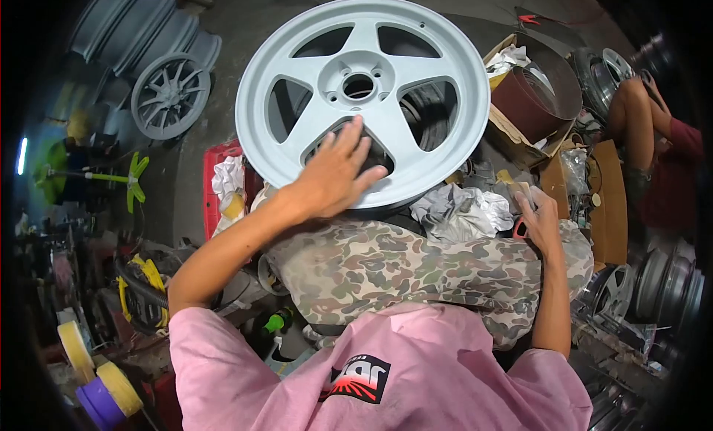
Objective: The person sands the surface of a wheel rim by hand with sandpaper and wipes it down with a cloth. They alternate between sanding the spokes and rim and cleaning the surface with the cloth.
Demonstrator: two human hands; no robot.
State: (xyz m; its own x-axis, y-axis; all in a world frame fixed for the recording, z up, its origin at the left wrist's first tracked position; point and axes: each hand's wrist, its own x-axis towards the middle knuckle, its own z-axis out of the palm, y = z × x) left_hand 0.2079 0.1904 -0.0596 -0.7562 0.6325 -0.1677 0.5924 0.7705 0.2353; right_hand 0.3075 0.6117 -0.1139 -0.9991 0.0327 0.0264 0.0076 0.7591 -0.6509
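Observation:
A pale grey five-spoke car wheel rim [359, 44] lies face up in front of my knees. My left hand [340, 171] rests over its near spoke area, fingers spread and nothing held. Off the rim's right side, my right hand [538, 212] is closed with its fingers pinched at a small yellowish folded sheet [506, 177], perhaps sandpaper. Crumpled grey-white cloth [464, 212] lies between that hand and the rim. What sits beneath the rim is mostly hidden, though part of a dark round shape shows through its openings.
On the left are stacked rims [137, 30], a multi-spoke wheel [171, 96] and a green fan [134, 180]. A red crate [211, 201] stands beside the rim. To the right are a carton [610, 208], a brown abrasive-looking roll [523, 108] and another person [672, 163].

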